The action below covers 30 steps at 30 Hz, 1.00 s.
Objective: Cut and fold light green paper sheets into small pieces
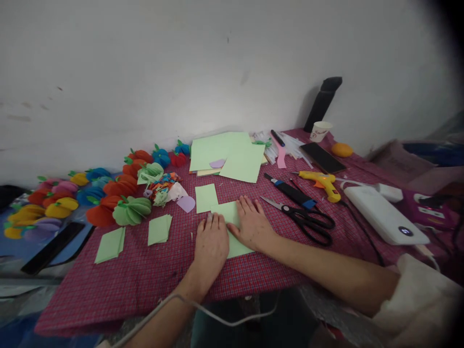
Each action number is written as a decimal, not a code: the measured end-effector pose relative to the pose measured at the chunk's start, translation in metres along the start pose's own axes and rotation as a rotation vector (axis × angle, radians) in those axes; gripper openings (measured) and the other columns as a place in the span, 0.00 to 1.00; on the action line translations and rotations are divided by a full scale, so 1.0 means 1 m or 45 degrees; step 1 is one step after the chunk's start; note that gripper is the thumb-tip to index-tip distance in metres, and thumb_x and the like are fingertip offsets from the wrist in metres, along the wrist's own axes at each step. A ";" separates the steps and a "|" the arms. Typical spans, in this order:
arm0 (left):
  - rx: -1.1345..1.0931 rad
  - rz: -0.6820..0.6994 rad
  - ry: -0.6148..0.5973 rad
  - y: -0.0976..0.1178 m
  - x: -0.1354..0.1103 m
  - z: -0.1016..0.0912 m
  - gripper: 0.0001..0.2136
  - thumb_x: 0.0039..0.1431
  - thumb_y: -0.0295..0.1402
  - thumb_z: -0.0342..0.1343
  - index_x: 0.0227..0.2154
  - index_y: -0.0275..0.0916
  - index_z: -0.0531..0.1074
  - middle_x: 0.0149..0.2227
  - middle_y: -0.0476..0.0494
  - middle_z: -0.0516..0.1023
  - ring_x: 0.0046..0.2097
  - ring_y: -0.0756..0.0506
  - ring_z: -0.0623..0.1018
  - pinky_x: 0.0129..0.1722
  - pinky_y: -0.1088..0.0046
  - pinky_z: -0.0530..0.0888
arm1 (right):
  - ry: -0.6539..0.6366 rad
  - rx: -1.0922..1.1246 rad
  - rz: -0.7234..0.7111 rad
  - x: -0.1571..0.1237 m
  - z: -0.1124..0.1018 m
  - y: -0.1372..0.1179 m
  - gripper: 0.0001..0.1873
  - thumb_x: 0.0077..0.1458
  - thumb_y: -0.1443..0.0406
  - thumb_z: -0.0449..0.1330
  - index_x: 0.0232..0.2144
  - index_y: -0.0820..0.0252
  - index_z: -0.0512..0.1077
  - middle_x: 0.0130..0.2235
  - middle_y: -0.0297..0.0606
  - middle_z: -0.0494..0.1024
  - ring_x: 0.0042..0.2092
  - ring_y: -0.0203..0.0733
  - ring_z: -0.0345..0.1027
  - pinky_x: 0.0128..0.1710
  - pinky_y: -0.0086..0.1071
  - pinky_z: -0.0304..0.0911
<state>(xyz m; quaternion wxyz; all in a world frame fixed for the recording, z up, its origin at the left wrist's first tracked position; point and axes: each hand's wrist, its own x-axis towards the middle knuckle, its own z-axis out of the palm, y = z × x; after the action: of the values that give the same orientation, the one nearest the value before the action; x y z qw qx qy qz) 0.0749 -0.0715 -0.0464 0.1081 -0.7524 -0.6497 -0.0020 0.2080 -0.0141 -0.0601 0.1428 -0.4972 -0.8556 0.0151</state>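
A blue surface (18, 246) with a black bar (52, 247) lies at the far left; beside it, a table in red plaid cloth (145, 275) stands against a pale, marked wall (217, 63). Paper pumpkins (121, 186) in many colours crowd its left side, followed by scraps (165, 187), larger green sheets (226, 150), a leaning black object (322, 104), a paper cup (320, 131), a phone (322, 157), an orange fruit (341, 150) and a white power bank (386, 215). The light green sheet (235, 247) being handled lies flat near the front middle of the table, plain, its left part covered, so I cannot tell whether it is folded. The left hand (213, 239) rests palm down over that part, fingers close together; the right hand (253, 224) is spread flat on the sheet, thumb toward the left. As for edges, two small green stacks (109, 245) (159, 229) sit left of the hands with plaid showing around them; a green card (206, 198) lies just beyond the left fingertips; plaid runs from the sheet to the front edge; scissors (306, 220) and a yellow glue gun (321, 182) bound the right.
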 end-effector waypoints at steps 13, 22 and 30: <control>0.035 -0.008 -0.073 -0.003 0.024 -0.015 0.18 0.58 0.29 0.43 0.52 0.35 0.59 0.39 0.38 0.69 0.41 0.42 0.68 0.40 0.64 0.60 | -0.063 -0.031 -0.014 0.003 -0.003 0.010 0.44 0.49 0.42 0.39 0.57 0.70 0.52 0.60 0.52 0.50 0.61 0.54 0.38 0.57 0.49 0.32; 0.070 -0.027 -0.006 -0.004 0.018 -0.008 0.18 0.58 0.26 0.41 0.52 0.38 0.59 0.38 0.39 0.66 0.41 0.43 0.65 0.37 0.66 0.61 | 0.029 -0.143 -0.100 -0.001 -0.015 0.032 0.30 0.56 0.51 0.41 0.53 0.65 0.60 0.58 0.48 0.56 0.60 0.52 0.40 0.57 0.48 0.33; 0.055 -0.036 0.017 -0.004 0.019 -0.008 0.18 0.57 0.25 0.41 0.50 0.39 0.61 0.37 0.40 0.66 0.40 0.43 0.64 0.36 0.66 0.61 | 0.282 -0.082 -0.044 0.043 -0.027 0.001 0.26 0.58 0.60 0.42 0.56 0.67 0.55 0.60 0.48 0.51 0.61 0.47 0.36 0.58 0.45 0.32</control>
<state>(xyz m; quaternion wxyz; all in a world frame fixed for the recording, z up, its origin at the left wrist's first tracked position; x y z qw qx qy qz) 0.0747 -0.0541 -0.0357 0.1286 -0.7407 -0.6594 0.0052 0.1958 0.0197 -0.0242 0.2204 -0.4853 -0.8432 -0.0699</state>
